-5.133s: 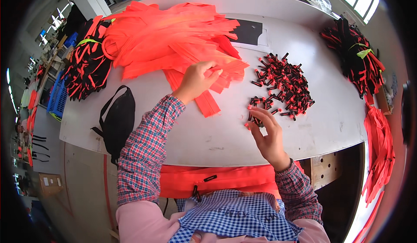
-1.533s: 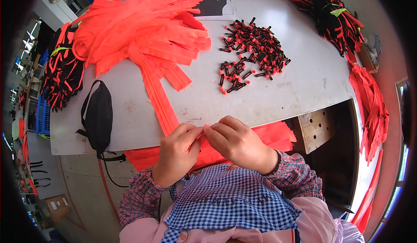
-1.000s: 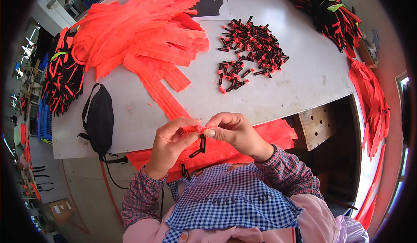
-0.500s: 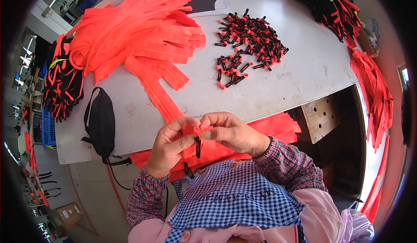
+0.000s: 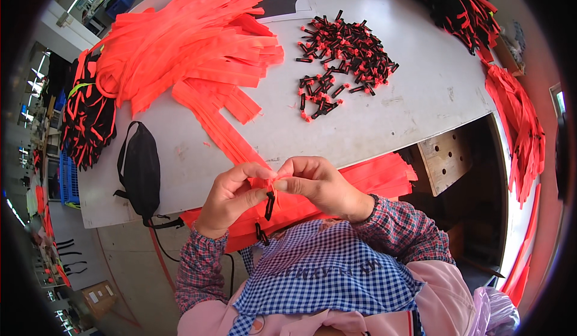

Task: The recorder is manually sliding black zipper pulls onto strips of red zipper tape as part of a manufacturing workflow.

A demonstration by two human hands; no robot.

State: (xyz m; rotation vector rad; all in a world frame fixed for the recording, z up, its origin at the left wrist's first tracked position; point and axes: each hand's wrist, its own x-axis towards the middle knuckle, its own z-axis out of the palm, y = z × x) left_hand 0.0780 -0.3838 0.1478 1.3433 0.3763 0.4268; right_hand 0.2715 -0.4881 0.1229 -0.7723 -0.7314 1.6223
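Just in front of the grey table's (image 5: 421,96) near edge, the left hand (image 5: 231,198) and right hand (image 5: 318,183) meet, fingertips pinched together on an orange strap (image 5: 222,129) end with a small black clip (image 5: 270,205) hanging from it. If either pinch loosens, the clip could slide off and drop.

A: Room on the bench (image 5: 421,102)?
B: Bare strip along near edge, right of the orange strap (image 5: 225,135), up to the black clip pile (image 5: 339,54).
A: Left side?
B: Black pouch (image 5: 141,168) sits there; orange strap heap (image 5: 192,48) fills far left. Bare patch btwn pouch & strap.
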